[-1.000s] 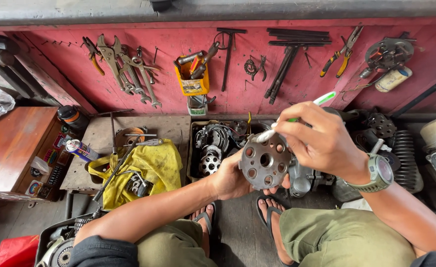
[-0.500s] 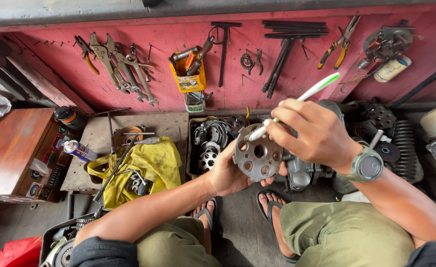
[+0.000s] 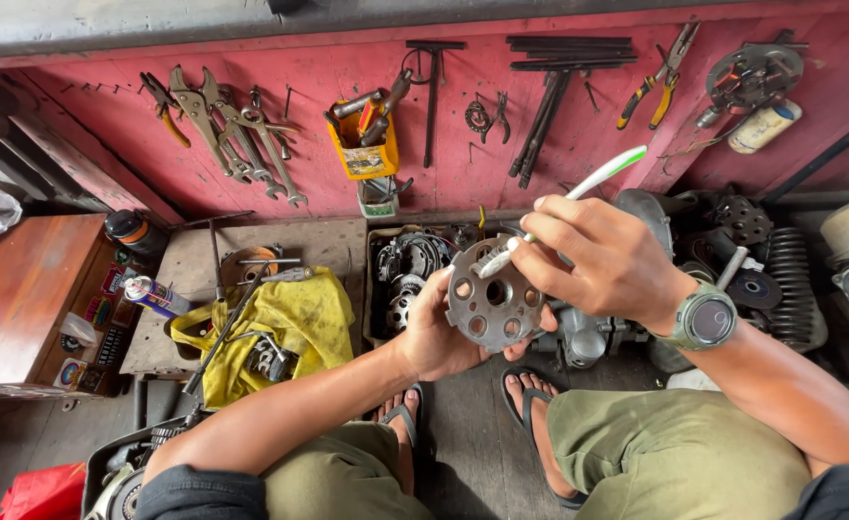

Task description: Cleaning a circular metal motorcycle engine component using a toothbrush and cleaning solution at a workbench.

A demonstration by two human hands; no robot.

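Head view looks down over two knees in olive-green trousers (image 3: 675, 453) and a pair of dark flip-flop sandals (image 3: 530, 404) on the floor. Just above them the left hand (image 3: 444, 332) is clenched around the edge of a round grey metal disc with a ring of holes (image 3: 494, 304), gripping it from the left and underneath so its face tilts up toward the camera. The right hand (image 3: 602, 260), with a grey round-faced wristwatch (image 3: 705, 320) on the wrist, pinches a white toothbrush with a green-tipped handle (image 3: 578, 188); the bristle end rests on the upper face of the disc, and the handle slants up to the right.

Left of the disc lies a crumpled yellow cloth (image 3: 285, 323) with a small dark metal part on it, next to a spray can (image 3: 155, 297) and a brown wooden box (image 3: 25, 299). Directly behind the disc sits a shallow tray of metal rings and gears (image 3: 410, 270), and to the right are greasy engine parts including a finned cylinder (image 3: 795, 284).

Farthest off, a red board (image 3: 463, 154) carries hanging pliers and wrenches (image 3: 227, 125), a yellow holder (image 3: 362, 149) stuffed with tools, long T-handled wrenches (image 3: 549, 96) and orange-handled pliers (image 3: 657, 82).
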